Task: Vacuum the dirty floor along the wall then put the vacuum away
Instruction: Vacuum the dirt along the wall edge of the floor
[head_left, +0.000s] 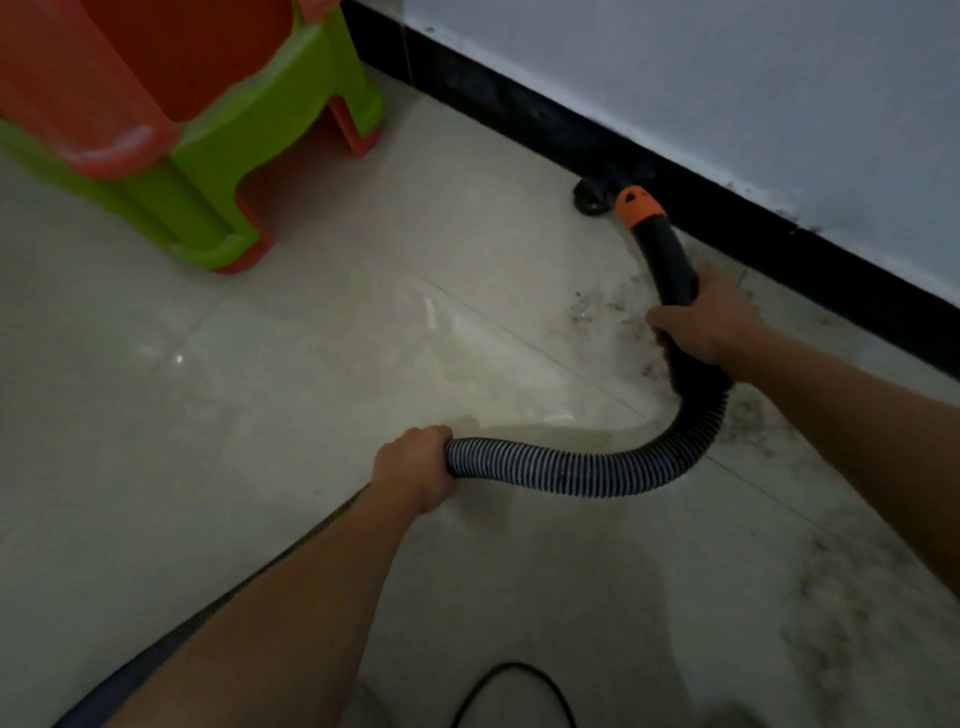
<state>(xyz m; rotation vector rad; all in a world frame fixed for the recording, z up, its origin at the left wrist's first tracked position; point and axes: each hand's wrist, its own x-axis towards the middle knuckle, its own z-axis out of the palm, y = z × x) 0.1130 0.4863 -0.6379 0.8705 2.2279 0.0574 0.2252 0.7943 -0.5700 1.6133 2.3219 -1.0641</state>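
Observation:
A ribbed black vacuum hose (582, 470) curves across the pale tiled floor (311, 364). My left hand (415, 467) grips the hose near the middle of the view. My right hand (706, 319) grips the hose's rigid black handle tube (667, 254), which ends in an orange collar (640, 206). Beyond the collar a round black brush nozzle (592, 195) sits on the floor right at the black baseboard (519, 104). Dark dust and dirt (748, 421) lie scattered on the tiles along the wall, around and behind my right hand. The vacuum body is out of view.
A green and orange plastic stool or toy frame (197, 156) stands at the upper left, close to the baseboard. A white wall (727, 93) runs diagonally above the baseboard. A black power cord (514, 680) loops on the floor at the bottom edge.

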